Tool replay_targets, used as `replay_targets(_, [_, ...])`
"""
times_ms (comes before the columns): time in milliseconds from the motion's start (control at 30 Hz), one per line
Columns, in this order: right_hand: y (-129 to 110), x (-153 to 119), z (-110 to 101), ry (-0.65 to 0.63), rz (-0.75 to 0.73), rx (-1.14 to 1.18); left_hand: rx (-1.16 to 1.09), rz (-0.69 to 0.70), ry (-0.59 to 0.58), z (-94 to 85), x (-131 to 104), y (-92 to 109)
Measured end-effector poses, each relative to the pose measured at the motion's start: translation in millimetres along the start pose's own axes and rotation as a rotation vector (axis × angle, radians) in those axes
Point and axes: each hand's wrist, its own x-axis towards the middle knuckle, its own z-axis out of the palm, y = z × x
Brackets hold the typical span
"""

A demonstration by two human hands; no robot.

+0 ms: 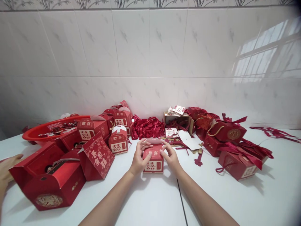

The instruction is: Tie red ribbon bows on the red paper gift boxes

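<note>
A small red gift box [153, 163] with gold double-happiness lettering stands upright on the white table in front of me. My left hand [140, 157] wraps round its left side, thumb on the front of the sloped top. On the other side my right hand [171, 156] grips the box, its thumb and fingertips on the top's right edge. The pale flap at the box's top shows between both hands. A heap of dark red ribbons [148, 127] lies just behind it. The far side of the box is hidden.
At left stand several red boxes [95, 157], some open, and an orange-red basket [30, 133] of small packets. Ribbon-tied boxes [240, 163] sit at right. A carton [191, 125] with cards [178, 110] is at the back. Another person's hand [10, 168] is at the left edge.
</note>
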Motion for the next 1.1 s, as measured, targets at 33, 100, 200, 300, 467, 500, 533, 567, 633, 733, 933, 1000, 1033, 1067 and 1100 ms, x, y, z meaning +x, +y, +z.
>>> replay_targets(33, [0.3, -0.1, 0.1, 0.012, -0.01, 0.003, -0.005, 0.001, 0.008, 0.3, -0.3, -0.9])
replay_targets(100, [0.2, -0.4, 0.3, 0.031, -0.03, 0.0, 0.0, 0.0, 0.031, 0.5, -1.2, -3.0])
replay_targets(200, [-2.1, -0.4, 0.3, 0.025, -0.058, -0.037, 0.025, -0.004, 0.045, 0.4, -2.4, -5.2])
replay_targets(300, [-5.4, -0.2, 0.1, 0.017, -0.077, -0.083, 0.063, -0.01, 0.012, 0.2, -2.5, -5.0])
replay_targets(467, [-8.3, -0.2, -0.1, 0.021, -0.084, -0.128, 0.147, -0.002, -0.042, -1.9, 0.9, 0.5])
replay_targets(500, [-8.5, -0.3, 0.0, 0.02, -0.082, -0.138, 0.16, -0.001, -0.054, -2.4, 1.7, 1.7])
replay_targets(533, [-8.9, -0.2, 0.2, 0.018, -0.079, -0.149, 0.17, -0.002, -0.064, -2.7, 2.3, 2.9])
replay_targets(567, [-9.5, 0.1, 0.5, 0.017, -0.075, -0.162, 0.178, -0.003, -0.071, -2.8, 2.8, 4.0])
replay_targets(633, [-12.2, 2.1, 0.9, 0.007, -0.063, -0.199, 0.191, -0.001, -0.08, -1.8, 3.1, 6.0])
replay_targets(733, [-22.3, 10.0, -1.0, -0.053, -0.038, -0.29, 0.204, 0.006, -0.082, 2.3, 1.7, 9.0])
replay_targets(933, [-63.2, 40.0, -17.9, -0.343, -0.013, -0.572, 0.199, -0.012, -0.074, 11.1, -3.8, 13.0])
replay_targets(1000, [-76.5, 49.7, -22.5, -0.441, 0.0, -0.661, 0.188, -0.018, -0.084, 12.1, -5.5, 13.8])
replay_targets(1033, [-81.9, 53.8, -23.8, -0.484, 0.008, -0.701, 0.182, -0.02, -0.09, 12.2, -6.2, 14.1])
replay_targets(1067, [-86.3, 57.3, -24.4, -0.523, 0.017, -0.737, 0.175, -0.021, -0.096, 12.4, -7.0, 14.4])
replay_targets(1100, [-89.8, 60.2, -24.6, -0.555, 0.025, -0.77, 0.17, -0.021, -0.102, 12.4, -7.8, 14.5])
